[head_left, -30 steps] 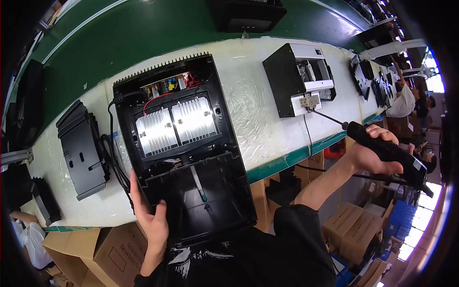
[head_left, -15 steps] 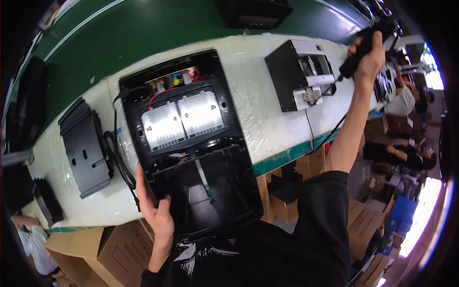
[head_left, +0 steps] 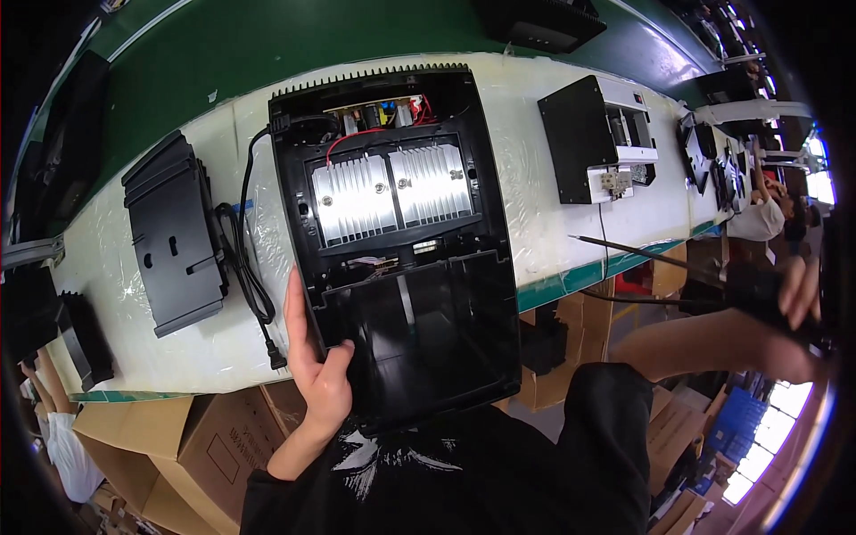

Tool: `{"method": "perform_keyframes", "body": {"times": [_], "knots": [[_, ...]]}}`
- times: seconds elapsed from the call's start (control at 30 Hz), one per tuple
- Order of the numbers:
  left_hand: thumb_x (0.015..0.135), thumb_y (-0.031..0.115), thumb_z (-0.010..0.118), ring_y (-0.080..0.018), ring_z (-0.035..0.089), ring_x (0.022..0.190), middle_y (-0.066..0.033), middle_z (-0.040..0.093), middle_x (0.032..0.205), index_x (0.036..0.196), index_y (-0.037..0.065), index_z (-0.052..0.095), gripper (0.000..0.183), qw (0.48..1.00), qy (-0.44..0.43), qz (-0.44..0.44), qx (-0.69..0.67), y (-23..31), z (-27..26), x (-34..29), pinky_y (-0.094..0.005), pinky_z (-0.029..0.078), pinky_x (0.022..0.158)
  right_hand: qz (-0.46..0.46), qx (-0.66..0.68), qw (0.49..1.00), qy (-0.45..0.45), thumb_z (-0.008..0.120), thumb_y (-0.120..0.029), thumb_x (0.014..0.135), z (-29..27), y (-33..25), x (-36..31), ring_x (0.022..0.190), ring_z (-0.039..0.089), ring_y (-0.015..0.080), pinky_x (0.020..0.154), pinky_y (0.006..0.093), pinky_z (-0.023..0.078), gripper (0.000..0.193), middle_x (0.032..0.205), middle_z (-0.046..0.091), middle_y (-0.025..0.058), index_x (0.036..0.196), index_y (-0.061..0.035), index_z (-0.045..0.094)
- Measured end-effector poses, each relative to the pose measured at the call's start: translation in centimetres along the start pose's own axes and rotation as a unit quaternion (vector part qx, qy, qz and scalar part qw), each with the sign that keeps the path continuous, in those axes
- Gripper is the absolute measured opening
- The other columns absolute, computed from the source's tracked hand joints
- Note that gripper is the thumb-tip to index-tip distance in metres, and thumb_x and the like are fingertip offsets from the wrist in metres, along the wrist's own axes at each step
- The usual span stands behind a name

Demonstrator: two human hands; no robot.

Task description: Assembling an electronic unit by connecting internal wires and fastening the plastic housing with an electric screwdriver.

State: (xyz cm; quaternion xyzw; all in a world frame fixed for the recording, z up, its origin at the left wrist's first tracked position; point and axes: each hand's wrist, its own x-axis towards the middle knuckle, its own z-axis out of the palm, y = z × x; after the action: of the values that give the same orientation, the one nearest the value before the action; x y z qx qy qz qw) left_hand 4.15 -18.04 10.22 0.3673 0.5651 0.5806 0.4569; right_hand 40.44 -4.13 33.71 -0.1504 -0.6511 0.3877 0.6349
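Note:
A black plastic housing (head_left: 419, 357), its inside facing up, leans over the table's front edge toward me. Two finned silver heat sinks (head_left: 355, 201) sit side by side in it, with a circuit board and red wires above them. My left hand (head_left: 323, 383) clasps the housing's left wall, thumb inside and fingers outside. Off at the far right, my right hand (head_left: 801, 294), partly blurred, is closed around a black electric screwdriver (head_left: 753, 285). Its long thin bit points left, and the tip is apart from the housing.
Left of the housing lie a black power cord (head_left: 245, 259) and a flat black panel (head_left: 174, 241). A black-and-silver screw feeder (head_left: 588, 134) stands to the right on the film-covered table (head_left: 526, 178). Cardboard boxes (head_left: 201, 446) stand below the table. Other people are at both sides.
My right hand has come down and outward with the screwdriver, from beside the screw feeder to the far right. The left hand keeps its hold on the housing; the view has shifted.

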Motion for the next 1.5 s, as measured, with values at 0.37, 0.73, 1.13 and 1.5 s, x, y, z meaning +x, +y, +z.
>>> {"method": "perform_keyframes", "body": {"times": [0.37, 0.73, 1.13, 1.5], "knots": [[0.059, -0.007, 0.044, -0.0256, 0.017, 0.140, -0.0179, 0.021, 0.150, 0.143, -0.006, 0.020, 0.088, 0.999, -0.007, -0.011, 0.029, 0.3, 0.0, 0.0, -0.0334, 0.011, 0.113, -0.143, 0.021, 0.977, 0.156, 0.058, -0.036, 0.082, 11.3, 7.1, -1.4, 0.055, 0.052, 0.0133, 0.053, 0.0252, 0.042, 0.033, 0.073, 0.053, 0.0045, 0.085, -0.0056, 0.046], [0.059, -0.009, 0.044, -0.0271, 0.018, 0.140, -0.0189, 0.020, 0.149, 0.142, -0.008, 0.018, 0.087, 0.998, -0.012, -0.025, 0.047, 0.3, 0.0, 0.0, -0.0347, 0.012, 0.112, -0.021, 0.069, 0.997, 0.010, 0.054, -0.042, 0.086, 15.9, 14.1, -0.6, 0.068, 0.058, 0.0233, 0.063, 0.0365, 0.052, 0.044, 0.082, 0.056, 0.0110, 0.108, -0.0042, 0.047], [0.059, -0.010, 0.046, -0.0277, 0.022, 0.137, -0.0194, 0.022, 0.147, 0.142, -0.008, 0.020, 0.087, 0.996, 0.023, -0.065, 0.051, -0.2, -0.8, -1.0, -0.0338, 0.014, 0.111, 0.024, 0.069, 0.990, -0.119, 0.064, -0.041, 0.083, 12.3, 10.9, -5.8, 0.049, 0.054, 0.0177, 0.051, 0.0250, 0.051, 0.039, 0.059, 0.052, 0.0070, 0.077, -0.0054, 0.048], [0.059, -0.010, 0.046, -0.0256, 0.025, 0.136, -0.0179, 0.022, 0.147, 0.142, -0.008, 0.020, 0.086, 0.995, 0.035, -0.065, 0.069, 0.5, -0.5, -0.9, -0.0328, 0.018, 0.109, 0.070, -0.016, 0.994, -0.076, 0.067, -0.021, 0.083, 13.0, 11.2, -7.0, 0.048, 0.056, 0.0242, 0.049, 0.0315, 0.053, 0.027, 0.061, 0.054, 0.0119, 0.079, -0.0013, 0.048]]}}
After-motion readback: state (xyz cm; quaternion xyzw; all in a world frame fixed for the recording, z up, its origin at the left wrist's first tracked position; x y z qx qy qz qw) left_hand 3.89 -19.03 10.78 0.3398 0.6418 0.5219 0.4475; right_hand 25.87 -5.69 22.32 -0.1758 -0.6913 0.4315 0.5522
